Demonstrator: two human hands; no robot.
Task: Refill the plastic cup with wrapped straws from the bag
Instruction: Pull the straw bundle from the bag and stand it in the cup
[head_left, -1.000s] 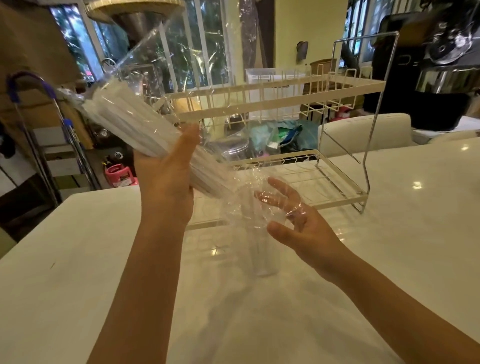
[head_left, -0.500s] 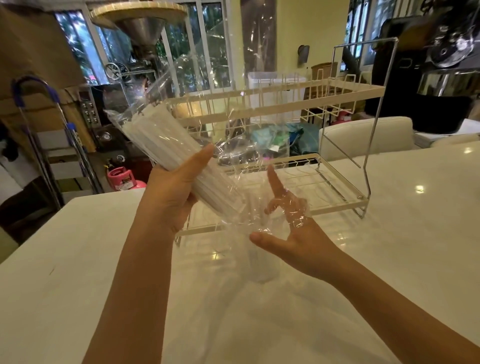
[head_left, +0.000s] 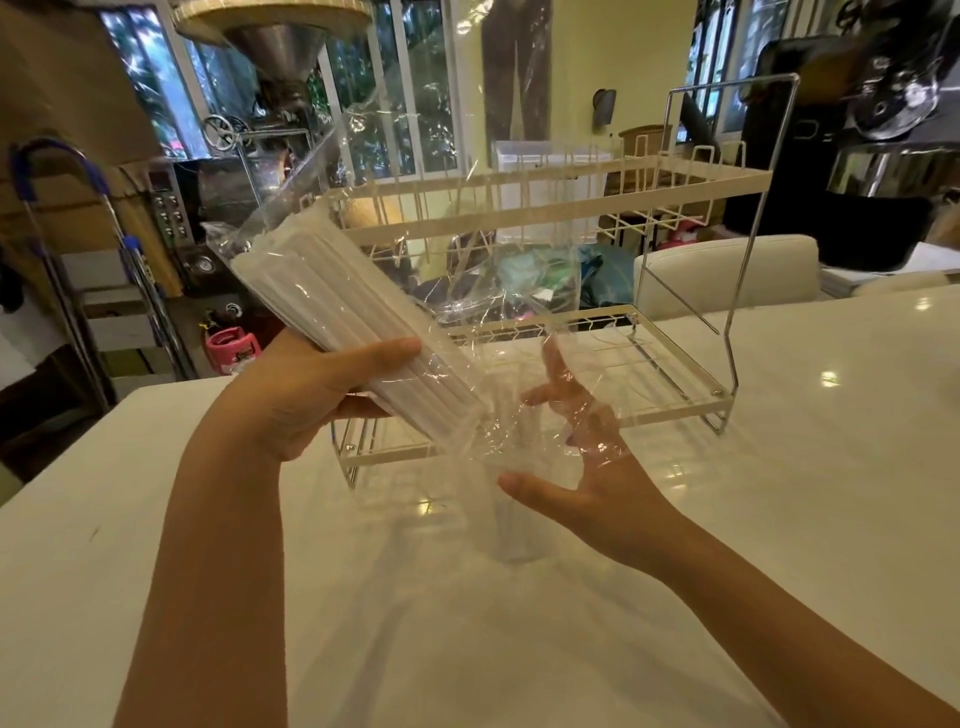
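My left hand (head_left: 317, 384) grips a clear plastic bag (head_left: 467, 291) around a bundle of white wrapped straws (head_left: 332, 306), tilted with its lower end pointing down to the right. That lower end hangs just above a clear plastic cup (head_left: 514, 525) standing upright on the white table (head_left: 779, 519). My right hand (head_left: 582, 467) is to the right of the cup, fingers spread, with loose bag film draped over the fingers. Whether it pinches the film I cannot tell. The cup is hard to make out through the film.
A white two-tier wire dish rack (head_left: 675, 187) stands on the table just behind the cup and hands. Beyond the table's far edge are a folding hand truck (head_left: 67, 249) on the left and a white chair back (head_left: 727, 275) on the right.
The straw bundle has come lower and closer to the cup. My left thumb now lies across the bundle. My right hand has stayed beside the cup with its fingers spread.
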